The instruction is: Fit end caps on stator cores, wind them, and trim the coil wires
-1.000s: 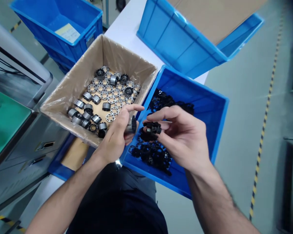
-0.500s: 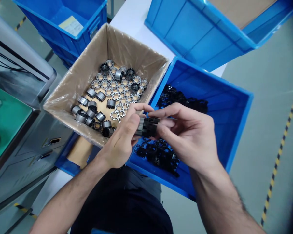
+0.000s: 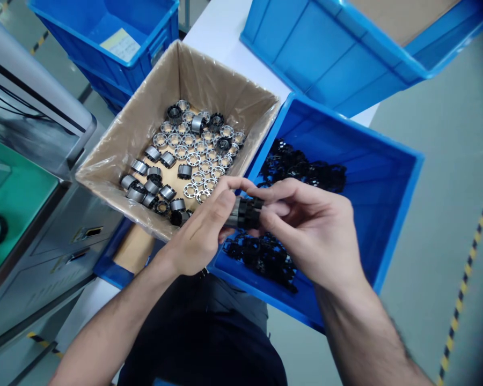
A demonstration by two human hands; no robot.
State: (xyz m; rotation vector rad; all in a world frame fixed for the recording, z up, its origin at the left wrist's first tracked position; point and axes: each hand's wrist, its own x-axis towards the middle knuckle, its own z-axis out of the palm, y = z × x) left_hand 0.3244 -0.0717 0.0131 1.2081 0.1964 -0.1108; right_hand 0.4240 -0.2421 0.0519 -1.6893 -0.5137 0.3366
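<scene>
My left hand (image 3: pixel 203 228) is closed around a silver metal ring core (image 3: pixel 232 215), which lies on its side with its outer end hidden in my palm. Against the core's right end sits a black plastic end piece (image 3: pixel 249 213), pinched by the thumb and fingers of my right hand (image 3: pixel 312 228). Both hands meet over the near edge between a lined carton (image 3: pixel 140 102) and a blue bin (image 3: pixel 390 155). Black plastic parts (image 3: pixel 261 262) lie heaped in the bin. Inside the carton are bare metal rings (image 3: pixel 193 158) and several cores with black ends (image 3: pixel 153 154).
A large blue crate (image 3: pixel 290 48) with cardboard in it stands behind the bin. More stacked blue crates (image 3: pixel 100 64) stand at the back left, a paper note inside. At left is a metal cabinet (image 3: pixel 60 236) with a green top (image 3: pixel 20 198).
Both hands stay together on the core and the black end piece, with only slight finger movement. The whole view has shifted a little.
</scene>
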